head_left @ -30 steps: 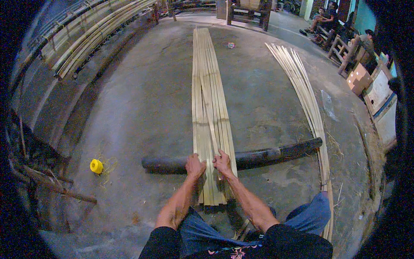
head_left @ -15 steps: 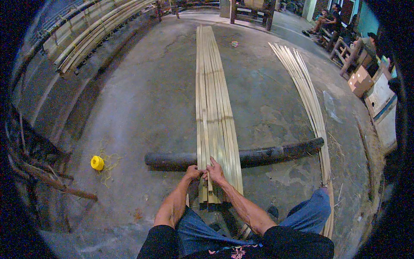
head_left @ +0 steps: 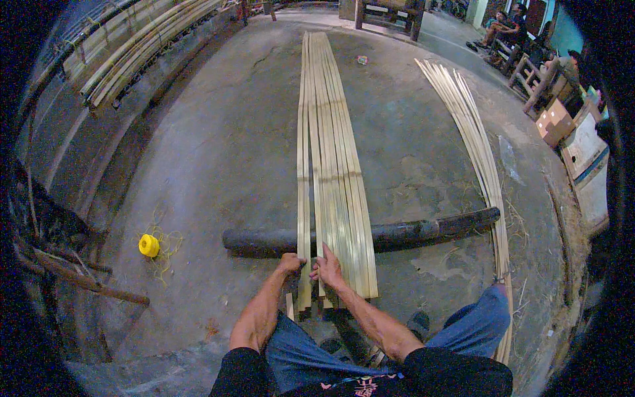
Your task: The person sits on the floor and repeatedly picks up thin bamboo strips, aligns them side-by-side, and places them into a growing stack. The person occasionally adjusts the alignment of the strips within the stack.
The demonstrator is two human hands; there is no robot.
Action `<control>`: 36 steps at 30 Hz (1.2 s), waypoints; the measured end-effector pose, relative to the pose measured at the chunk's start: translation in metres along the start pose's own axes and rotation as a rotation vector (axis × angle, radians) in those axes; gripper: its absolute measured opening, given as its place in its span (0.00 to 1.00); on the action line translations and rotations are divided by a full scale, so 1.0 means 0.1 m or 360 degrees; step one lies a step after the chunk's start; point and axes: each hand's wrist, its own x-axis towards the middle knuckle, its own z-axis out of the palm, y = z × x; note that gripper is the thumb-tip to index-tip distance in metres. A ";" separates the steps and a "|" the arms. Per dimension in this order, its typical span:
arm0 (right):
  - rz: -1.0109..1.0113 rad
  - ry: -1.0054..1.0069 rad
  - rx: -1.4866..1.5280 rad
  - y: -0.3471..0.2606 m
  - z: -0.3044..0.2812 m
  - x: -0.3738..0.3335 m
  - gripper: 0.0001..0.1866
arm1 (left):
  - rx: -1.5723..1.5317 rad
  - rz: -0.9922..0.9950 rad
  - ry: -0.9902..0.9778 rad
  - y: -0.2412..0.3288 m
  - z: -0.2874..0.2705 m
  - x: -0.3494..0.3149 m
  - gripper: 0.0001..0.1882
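Note:
A long row of pale bamboo strips (head_left: 345, 205) stretches away from me, its near end resting across a dark round pole (head_left: 423, 231) on the floor. My left hand (head_left: 291, 263) is closed on the edge of the leftmost strips (head_left: 303, 198). Close beside it, my right hand (head_left: 329, 268) grips the left edge of the wider group, thumb pointing up along a strip and fingers curled. A narrow gap runs between the two groups near my hands. The fingertips are partly hidden.
A yellow ball of twine (head_left: 149, 245) with loose strands lies left. Another bundle of strips (head_left: 473, 145) curves along the right, touching the pole's end. Farther out are a cardboard box (head_left: 554, 124), seated people (head_left: 506, 32), and a rack of long poles (head_left: 142, 59) at far left.
The leftmost strips have shifted left, opening a gap in the row. My hands have moved slightly apart, the left one leftward with those strips.

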 end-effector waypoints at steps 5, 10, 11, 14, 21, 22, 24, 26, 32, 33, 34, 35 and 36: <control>-0.0111 0.0080 -0.0055 0.06 0.07 -0.12 0.27 | -0.0220 0.0030 -0.0219 -0.02 0.11 0.02 0.14; -0.0148 0.0349 -0.0275 -0.02 0.12 -0.19 0.25 | -0.0140 0.0158 -0.0145 -0.02 0.15 0.04 0.14; -0.0337 0.0380 -0.0302 -0.04 0.12 -0.20 0.24 | -0.0240 0.0140 -0.0174 0.00 0.15 0.02 0.15; -0.0618 0.0529 -0.0434 -0.03 0.08 -0.18 0.23 | -0.0345 0.0004 -0.0225 0.13 0.17 -0.06 0.16; -0.0246 0.0606 -0.0532 0.04 -0.23 -0.11 0.23 | -0.0506 -0.0052 -0.0308 0.23 0.18 -0.15 0.16; -0.0326 0.0543 -0.0410 0.05 -0.27 -0.14 0.22 | -0.0516 -0.0014 -0.0299 0.20 0.20 -0.12 0.16; -0.0400 0.0583 -0.0395 0.04 -0.31 -0.16 0.22 | -0.0368 0.0080 -0.0272 0.15 0.24 -0.04 0.15; -0.0399 0.0590 -0.0342 0.02 -0.34 -0.18 0.22 | -0.0371 0.0103 -0.0262 0.10 0.28 0.00 0.15; -0.0312 0.0560 -0.0384 -0.06 -0.37 -0.20 0.23 | -0.0412 -0.0022 -0.0293 0.21 0.23 -0.08 0.17; -0.0350 0.0556 -0.0353 -0.05 -0.35 -0.21 0.23 | -0.0414 -0.0013 -0.0288 0.26 0.22 -0.11 0.18; -0.0353 0.0558 -0.0310 -0.04 -0.33 -0.22 0.23 | -0.0402 0.0002 -0.0290 0.31 0.22 -0.15 0.20; -0.0355 0.0530 -0.0332 -0.02 -0.30 -0.23 0.23 | -0.0443 -0.0033 -0.0293 0.35 0.20 -0.19 0.20; -0.0323 0.0505 -0.0345 0.00 -0.27 -0.24 0.23 | -0.0471 -0.0061 -0.0301 0.38 0.19 -0.21 0.20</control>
